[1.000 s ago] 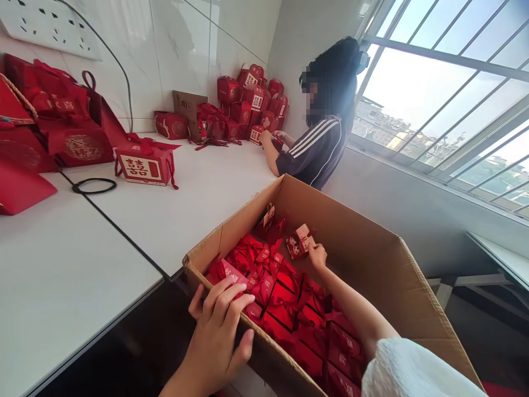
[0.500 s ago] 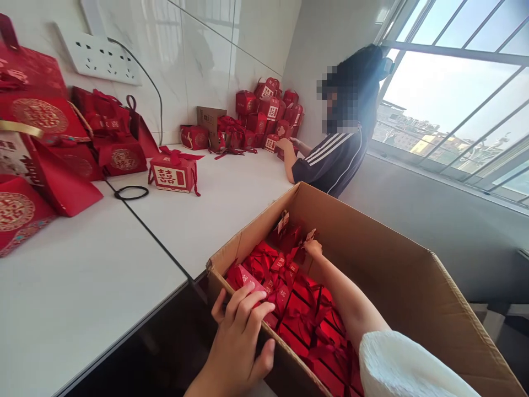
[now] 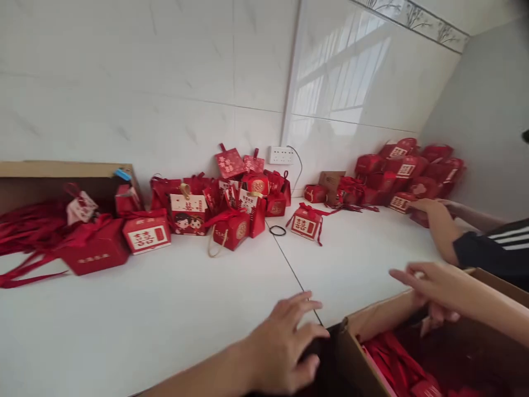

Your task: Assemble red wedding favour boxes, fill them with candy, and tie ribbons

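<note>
My left hand [image 3: 289, 344] hovers over the table's front edge, left of the cardboard carton [image 3: 370, 361]. Its fingers are spread and hold nothing. Above the carton's far side is my right hand [image 3: 432, 289], its index finger stretched out and the others loosely bent, with nothing visible in them. Inside the carton lie red ribbons and red gift boxes [image 3: 397, 364], partly cut off by the lower edge. Nearest to my hands on the table, a red gift box with a white double-happiness panel [image 3: 306, 220] stands upright with its ribbon hanging down.
Several red gift boxes [image 3: 231, 229] line the wall side of the white table [image 3: 231, 292]. An open carton [image 3: 66, 168] and loose ribbons are at the left. A black ring [image 3: 278, 230] lies mid-table. At right, another person's arm [image 3: 440, 229] reaches toward stacked boxes [image 3: 407, 165].
The view has swung left. My left hand has come off the carton's rim, and my right hand has risen from among the boxes inside the carton to above it.
</note>
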### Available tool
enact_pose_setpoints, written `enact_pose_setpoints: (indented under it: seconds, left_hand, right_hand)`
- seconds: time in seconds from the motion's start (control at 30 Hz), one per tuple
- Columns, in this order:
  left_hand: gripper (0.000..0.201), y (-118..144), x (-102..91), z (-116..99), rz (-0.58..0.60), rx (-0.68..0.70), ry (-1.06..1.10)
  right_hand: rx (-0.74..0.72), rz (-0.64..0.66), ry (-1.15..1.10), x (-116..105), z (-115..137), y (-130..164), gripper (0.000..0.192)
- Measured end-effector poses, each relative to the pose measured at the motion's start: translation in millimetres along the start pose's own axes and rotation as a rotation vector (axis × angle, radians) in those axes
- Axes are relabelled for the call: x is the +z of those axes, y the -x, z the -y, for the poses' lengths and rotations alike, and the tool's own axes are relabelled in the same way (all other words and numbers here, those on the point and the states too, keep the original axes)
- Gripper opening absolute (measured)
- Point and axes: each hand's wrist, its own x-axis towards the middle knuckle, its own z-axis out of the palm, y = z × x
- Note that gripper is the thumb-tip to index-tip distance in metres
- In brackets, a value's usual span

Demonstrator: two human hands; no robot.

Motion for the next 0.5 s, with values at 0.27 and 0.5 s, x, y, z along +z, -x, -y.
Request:
enact_pose_setpoints:
  seconds: [0.27,0.5]
  left_hand:
    - [0.018,57.0,-71.3,105.2,-0.257,-0.298,-0.218]
    - [0.015,68.1,-94.3,136.1,-0.776,-0.807,0.067]
  right_hand:
    - [-0.720,0.043,0.033,52.2,221.9,-19.3,0.015]
    - [-0.607,0.037,-0.092,124.8,307.4,-44.6,0.087]
